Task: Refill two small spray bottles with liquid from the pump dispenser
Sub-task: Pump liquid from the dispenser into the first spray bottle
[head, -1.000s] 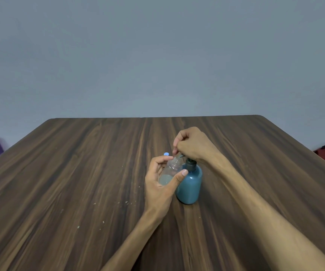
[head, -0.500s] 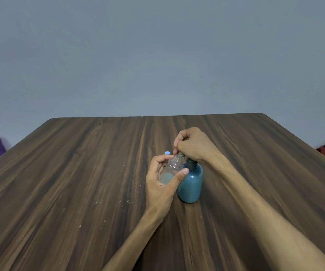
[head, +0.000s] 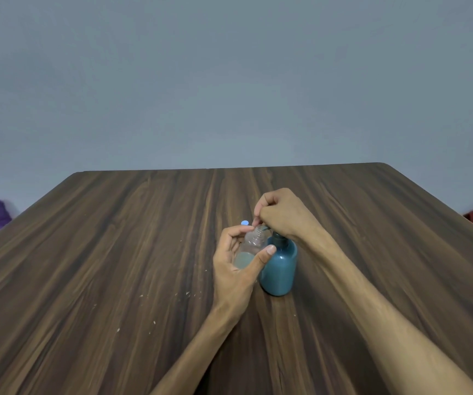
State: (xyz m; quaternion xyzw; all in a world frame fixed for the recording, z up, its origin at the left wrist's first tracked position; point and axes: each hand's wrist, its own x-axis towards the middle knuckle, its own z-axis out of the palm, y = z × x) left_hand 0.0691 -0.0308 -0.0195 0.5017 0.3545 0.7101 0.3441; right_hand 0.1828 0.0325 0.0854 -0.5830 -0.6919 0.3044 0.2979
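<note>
- Tilting beside the pump dispenser [head: 279, 269], the clear spray bottle [head: 251, 246] stood uncapped in the left hand [head: 236, 263], fingers and thumb curled round it as a closed grip; pale liquid lay in its lower part.
- The right hand [head: 282, 215] rested curled on the dispenser's dark pump head, spout at the bottle's mouth.
- A small blue cap [head: 244, 222] showed just behind.
- Both stood mid-surface [head: 115, 266] on dark wood.

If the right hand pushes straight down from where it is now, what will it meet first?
Most likely the pump head of the blue pump dispenser, which the right hand covers. The nozzle sits at the open neck of the clear spray bottle held by the left hand. Depth is unclear.
</note>
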